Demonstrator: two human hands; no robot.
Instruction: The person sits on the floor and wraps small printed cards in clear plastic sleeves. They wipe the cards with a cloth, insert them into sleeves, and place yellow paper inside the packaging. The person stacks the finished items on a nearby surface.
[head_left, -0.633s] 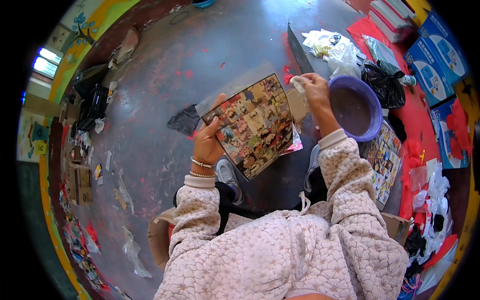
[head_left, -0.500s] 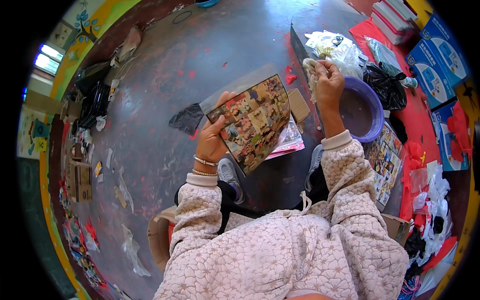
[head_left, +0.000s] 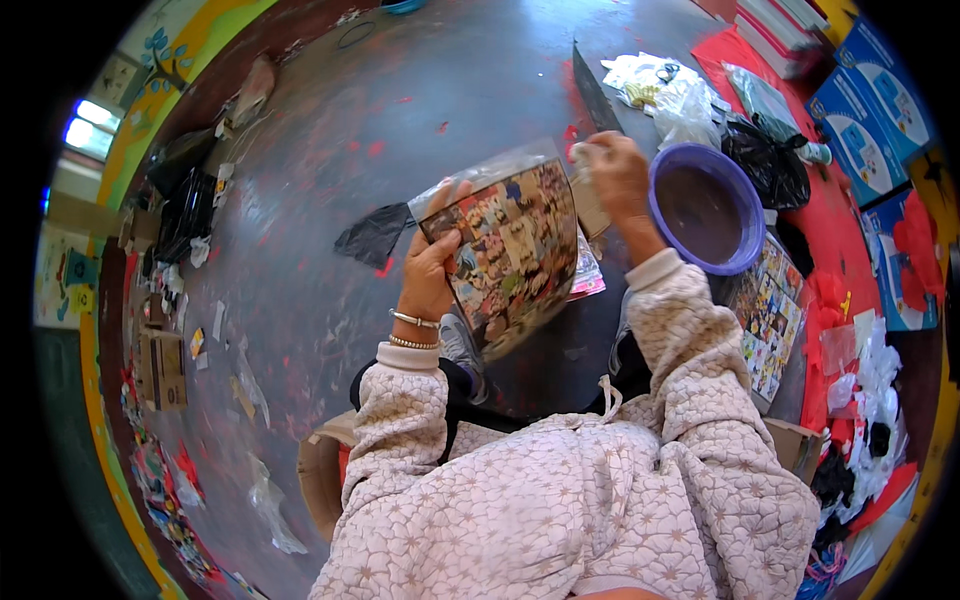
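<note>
My left hand (head_left: 428, 272) is closed on the left edge of a flat rectangular board (head_left: 520, 245) covered with a collage of small colourful pictures. The board is held tilted over my feet. A clear plastic sheet (head_left: 505, 158) shows behind its top edge. My right hand (head_left: 618, 178) is raised by the board's upper right corner, fingers pinched on a whitish rag (head_left: 580, 154), which is mostly hidden by the hand. Just right of that hand stands a round purple basin (head_left: 758, 215) with murky brownish water.
Another picture-covered board (head_left: 772, 320) lies below the basin. A dark upright panel (head_left: 592, 90) stands beyond my right hand. White plastic bags (head_left: 665, 85), a black bag (head_left: 765, 165) and blue boxes (head_left: 868, 130) line the right. A black plastic scrap (head_left: 370, 236) lies left of the board.
My right hand has moved left with the rag, from beside the basin to the board's upper right corner. The board in my left hand has turned slightly more upright.
</note>
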